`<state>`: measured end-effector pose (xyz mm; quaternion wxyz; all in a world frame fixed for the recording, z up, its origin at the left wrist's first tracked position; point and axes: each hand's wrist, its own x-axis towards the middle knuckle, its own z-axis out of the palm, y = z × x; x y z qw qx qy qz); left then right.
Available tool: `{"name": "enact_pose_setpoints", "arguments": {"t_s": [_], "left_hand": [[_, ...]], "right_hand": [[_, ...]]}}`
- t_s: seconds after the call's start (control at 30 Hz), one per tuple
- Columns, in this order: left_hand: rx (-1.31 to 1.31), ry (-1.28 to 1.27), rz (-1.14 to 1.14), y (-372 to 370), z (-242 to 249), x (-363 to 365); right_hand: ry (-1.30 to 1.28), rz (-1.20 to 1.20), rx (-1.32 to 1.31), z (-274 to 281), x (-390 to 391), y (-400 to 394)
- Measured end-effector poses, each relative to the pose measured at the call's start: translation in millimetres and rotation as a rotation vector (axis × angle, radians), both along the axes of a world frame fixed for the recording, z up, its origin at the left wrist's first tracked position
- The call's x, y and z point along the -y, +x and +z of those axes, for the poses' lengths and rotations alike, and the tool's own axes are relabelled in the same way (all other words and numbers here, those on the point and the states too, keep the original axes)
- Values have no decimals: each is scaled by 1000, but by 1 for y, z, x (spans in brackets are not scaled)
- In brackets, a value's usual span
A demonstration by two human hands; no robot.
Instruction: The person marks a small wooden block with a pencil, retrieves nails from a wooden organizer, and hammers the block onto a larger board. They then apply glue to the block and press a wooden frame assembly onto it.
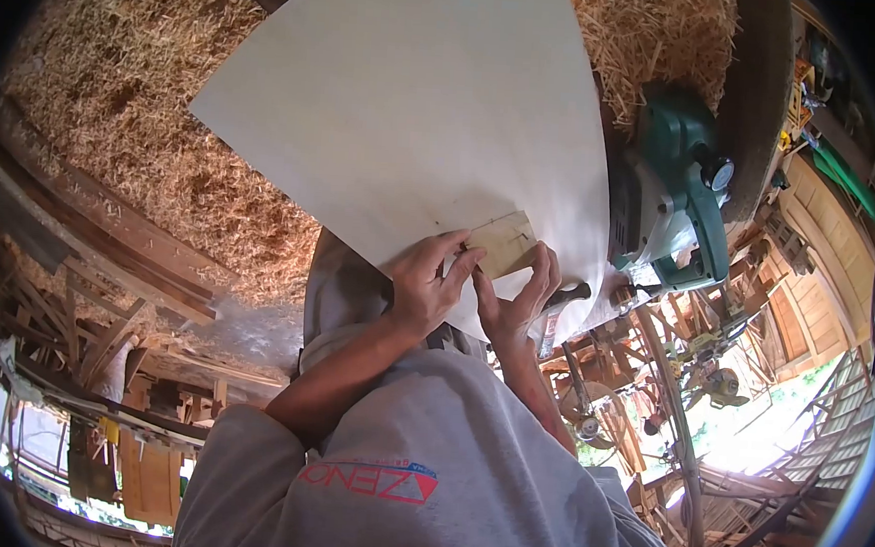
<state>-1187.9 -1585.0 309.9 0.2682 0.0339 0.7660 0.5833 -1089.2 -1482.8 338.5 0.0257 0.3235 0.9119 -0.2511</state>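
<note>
A small thin piece of pale wood lies over the near part of a large white board. Dark marks show on the piece near its right side. My left hand is closed, thumb and fingers pinched together at the piece's left corner. My right hand grips its lower right edge between thumb and fingers. Just right of that hand, a dark rounded tool end rests on the board.
A green power planer stands right of the board. Wood shavings cover the ground at left and top. Long planks lie at left. Tools and machines crowd the right, near wooden panels.
</note>
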Motion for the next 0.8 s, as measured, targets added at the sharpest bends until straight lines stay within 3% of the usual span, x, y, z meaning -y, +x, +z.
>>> {"name": "enact_pose_setpoints", "arguments": {"t_s": [0.1,0.17,0.47,0.8], "left_hand": [[-8,9,-13,-2,2,2],[203,-60,-82,-5,9,5],[26,-3,12,-1,0,-1],[62,-22,-38,-4,4,-1]], "right_hand": [[13,1,2,1,0,-2],[28,7,-12,2,0,-5],[12,-11,-36,-3,0,-3],[-5,-52,-83,-6,2,0]]}}
